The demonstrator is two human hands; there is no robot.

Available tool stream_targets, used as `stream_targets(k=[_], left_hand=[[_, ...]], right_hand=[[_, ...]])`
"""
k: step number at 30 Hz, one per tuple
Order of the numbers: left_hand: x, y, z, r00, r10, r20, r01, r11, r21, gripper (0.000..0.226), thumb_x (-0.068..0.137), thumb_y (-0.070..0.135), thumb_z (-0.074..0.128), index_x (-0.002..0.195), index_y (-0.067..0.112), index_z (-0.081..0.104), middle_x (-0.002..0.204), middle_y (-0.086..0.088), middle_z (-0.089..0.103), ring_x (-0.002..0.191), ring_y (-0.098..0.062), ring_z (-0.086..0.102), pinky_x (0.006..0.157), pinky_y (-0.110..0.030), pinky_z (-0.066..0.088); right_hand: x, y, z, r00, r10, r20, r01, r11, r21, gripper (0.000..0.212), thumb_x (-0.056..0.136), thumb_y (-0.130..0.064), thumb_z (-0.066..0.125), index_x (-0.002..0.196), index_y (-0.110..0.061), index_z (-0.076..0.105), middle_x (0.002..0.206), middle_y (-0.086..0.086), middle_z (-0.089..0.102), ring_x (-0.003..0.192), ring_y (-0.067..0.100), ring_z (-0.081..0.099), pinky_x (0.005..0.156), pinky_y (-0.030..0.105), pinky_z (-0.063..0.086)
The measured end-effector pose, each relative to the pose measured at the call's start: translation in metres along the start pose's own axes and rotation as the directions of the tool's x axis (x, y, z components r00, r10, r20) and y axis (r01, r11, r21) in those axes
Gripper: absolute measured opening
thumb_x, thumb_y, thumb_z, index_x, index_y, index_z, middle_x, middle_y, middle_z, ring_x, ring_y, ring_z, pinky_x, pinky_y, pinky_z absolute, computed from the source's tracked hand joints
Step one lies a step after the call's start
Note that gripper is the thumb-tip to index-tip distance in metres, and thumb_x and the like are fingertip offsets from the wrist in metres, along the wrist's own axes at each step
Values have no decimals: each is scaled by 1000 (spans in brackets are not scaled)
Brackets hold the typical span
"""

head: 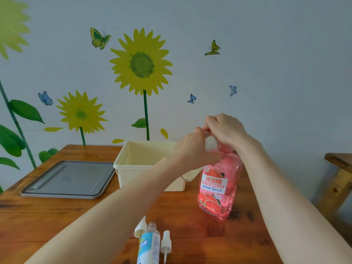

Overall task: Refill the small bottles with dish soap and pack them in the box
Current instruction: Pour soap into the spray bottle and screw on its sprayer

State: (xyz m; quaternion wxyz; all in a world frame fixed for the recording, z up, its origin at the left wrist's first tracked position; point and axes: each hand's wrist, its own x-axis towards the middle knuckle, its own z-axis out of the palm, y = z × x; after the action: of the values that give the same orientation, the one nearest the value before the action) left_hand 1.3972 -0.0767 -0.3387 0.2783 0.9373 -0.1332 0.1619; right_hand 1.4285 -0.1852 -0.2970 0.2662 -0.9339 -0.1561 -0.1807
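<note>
A pink dish soap bottle [219, 187] with a grapefruit label stands on the wooden table [57, 216]. My left hand [192, 149] grips a small clear bottle [211, 144] held against the soap bottle's neck. My right hand [225, 128] is curled over the soap bottle's top, hiding the pump, and its fingertips meet my left thumb. Another small bottle [149, 244] with a blue and white label lies uncapped at the table's near edge. A white spray cap [140, 228] lies to its left and a second spray cap [165, 242] to its right. The cream box [133, 164] stands behind my left arm.
A grey flat lid [66, 180] lies on the table to the left of the box. A wooden bench [339, 168] stands off the table's right side. The wall with sunflower stickers is close behind the table.
</note>
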Motion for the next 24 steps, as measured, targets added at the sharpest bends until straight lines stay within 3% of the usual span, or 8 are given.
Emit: stream_targets(k=[3,9,13,18,21,24], left_hand=[[3,1,-4,1000,17,-17,-17,1000,-19,53,69,44,68,95,17,30,70,10,42,61,-6,45,45,-22,33],[1,-4,14,1000,-17,-9,17,999,-46,48,69,38,66,97,16,34,72,4,50,63,-10,52,47,-25,42],[0,-4,8,1000,-18,6,18,999,-43,50,68,39,66,98,17,33,75,5,50,65,-8,52,53,-29,49],[5,-1,3,999,13,-35,-16,996,-93,52,66,41,68,96,18,33,73,11,47,63,-3,49,45,-21,37],[3,-5,14,1000,-6,-30,3,994,-106,51,66,41,67,97,17,35,74,7,51,64,-7,53,51,-29,49],[0,-7,16,1000,-17,-18,15,994,-105,51,67,39,68,98,17,34,75,6,52,65,-9,54,56,-32,51]], right_hand=[[4,0,-4,1000,14,-12,-13,999,48,43,88,-27,33,82,-15,73,71,-16,62,75,18,55,59,23,36],[-5,8,8,998,5,-69,-1,999,49,43,89,-27,32,82,-19,74,88,-5,71,83,20,58,70,30,39],[-3,2,6,1000,7,-8,-7,1000,19,42,90,-27,32,84,-17,73,88,-3,70,80,20,56,64,30,34],[4,3,-5,1000,29,-10,-28,995,97,42,88,-29,33,83,-19,73,80,-12,68,76,13,56,62,24,37],[1,8,5,998,17,-61,-12,996,94,42,89,-28,33,82,-19,74,86,-8,70,82,17,58,69,29,38],[-3,8,9,999,15,-49,-11,996,85,43,89,-28,32,83,-19,74,86,-8,70,85,18,57,72,30,37]])
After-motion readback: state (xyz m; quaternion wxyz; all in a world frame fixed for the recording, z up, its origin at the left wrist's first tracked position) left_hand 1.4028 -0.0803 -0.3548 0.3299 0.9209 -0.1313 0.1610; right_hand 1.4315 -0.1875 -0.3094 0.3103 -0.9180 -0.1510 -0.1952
